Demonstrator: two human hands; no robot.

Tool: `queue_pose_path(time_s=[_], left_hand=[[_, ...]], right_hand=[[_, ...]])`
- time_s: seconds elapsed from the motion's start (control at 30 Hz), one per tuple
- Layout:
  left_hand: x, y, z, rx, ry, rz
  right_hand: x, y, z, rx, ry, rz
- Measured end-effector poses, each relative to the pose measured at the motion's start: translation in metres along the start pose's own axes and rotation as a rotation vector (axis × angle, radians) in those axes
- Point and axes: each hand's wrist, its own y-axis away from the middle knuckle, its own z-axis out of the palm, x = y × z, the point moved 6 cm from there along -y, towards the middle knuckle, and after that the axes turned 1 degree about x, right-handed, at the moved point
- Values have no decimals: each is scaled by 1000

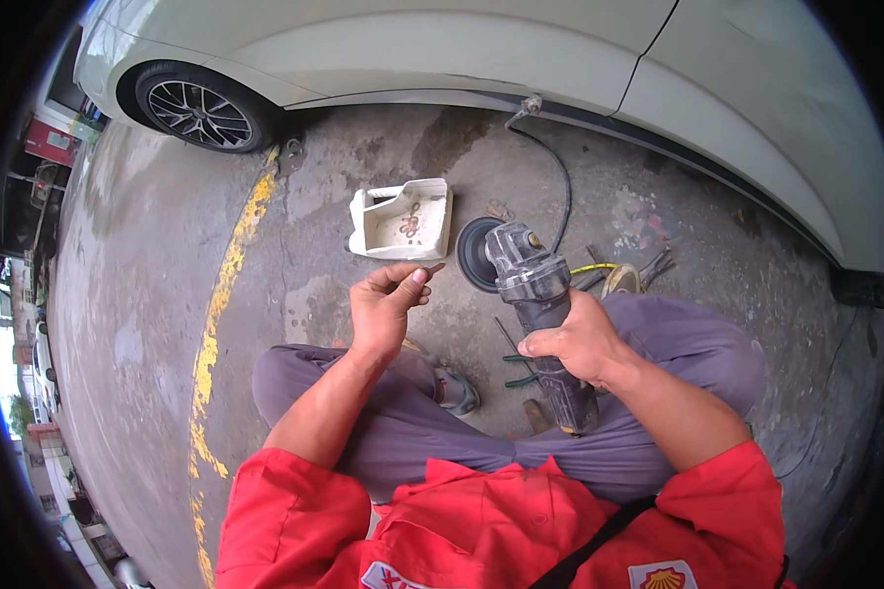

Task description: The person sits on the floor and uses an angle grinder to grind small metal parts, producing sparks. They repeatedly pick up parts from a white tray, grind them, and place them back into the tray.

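Right hand (575, 344) grips the grinder (535, 294) firmly; left hand (383, 309) — fingers curled, pinching a small part I cannot make out — near the white tray (432, 201).

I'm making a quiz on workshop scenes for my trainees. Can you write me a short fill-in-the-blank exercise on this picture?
1. The right hand grips a grey angle ____ by its body.
2. The left hand pinches a small ____-coloured part between its fingertips.
3. The cut-open white plastic container lies on the ____ ground.
4. Behind it stands a ____ car.

Missing words: grinder; dark; concrete; white
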Motion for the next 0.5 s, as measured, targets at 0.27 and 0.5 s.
queue_pose_path(time_s=[0.27, 0.5], left_hand=[[-8, 1, 2, 29, 79, -261], [-9, 1, 4, -95, 177, -364]], right_hand=[[-4, 2, -1, 51, 284, -180], [-7, 1, 1, 46, 306, -212]])
